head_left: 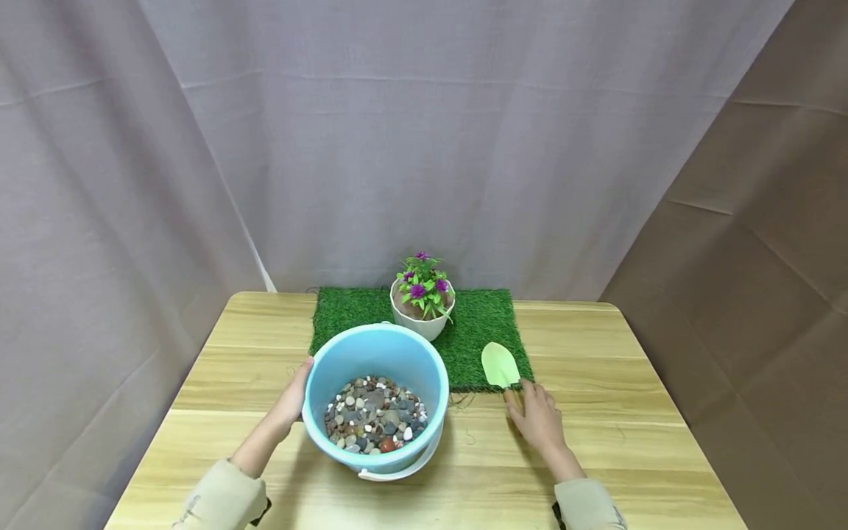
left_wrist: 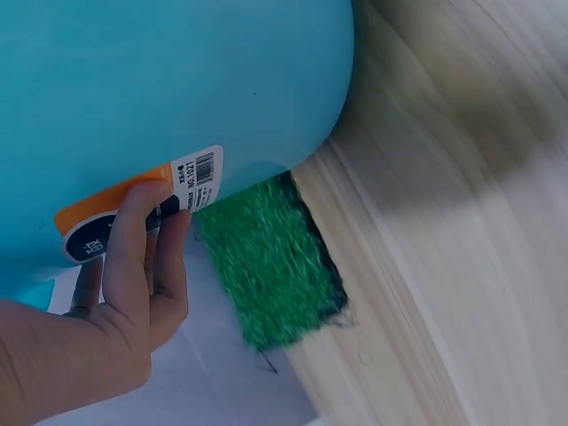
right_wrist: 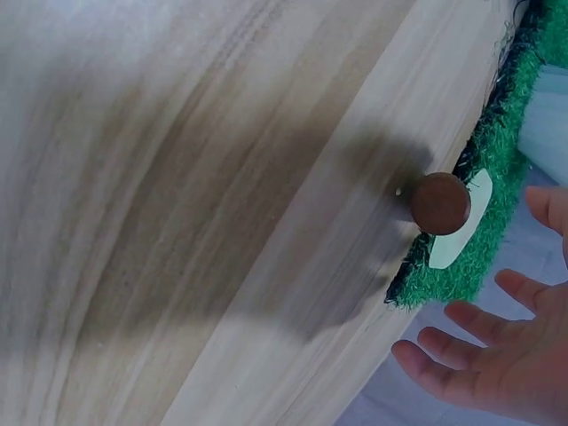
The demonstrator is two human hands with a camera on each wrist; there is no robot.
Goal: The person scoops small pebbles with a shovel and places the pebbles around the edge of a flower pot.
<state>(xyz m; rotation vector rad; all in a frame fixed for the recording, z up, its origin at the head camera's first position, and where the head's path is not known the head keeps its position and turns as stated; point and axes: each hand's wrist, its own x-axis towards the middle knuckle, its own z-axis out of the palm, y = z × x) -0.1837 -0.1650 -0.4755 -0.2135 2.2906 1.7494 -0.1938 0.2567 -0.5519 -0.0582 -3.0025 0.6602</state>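
A light blue bucket (head_left: 433,368) with pebbles (head_left: 377,419) in its bottom stands before me, its white handle (head_left: 397,475) hanging at the near side. My left hand (head_left: 291,397) is on its left side, thumb up by the rim. In the left wrist view the fingers (left_wrist: 124,240) rest against the bucket's label (left_wrist: 200,177). A garden trowel with a pale green blade (head_left: 500,364) and wooden handle (right_wrist: 441,204) lies at the mat's right front corner. Beside that handle is my right hand (head_left: 542,419), fingers spread, not wrapped round it in the right wrist view.
A green grass mat (head_left: 351,305) lies along the back of the wooden table (head_left: 636,442). On it, behind the bucket, stands a white pot (head_left: 424,327) with a purple-flowered plant (head_left: 422,287). Grey curtains (head_left: 424,162) hang close behind the table.
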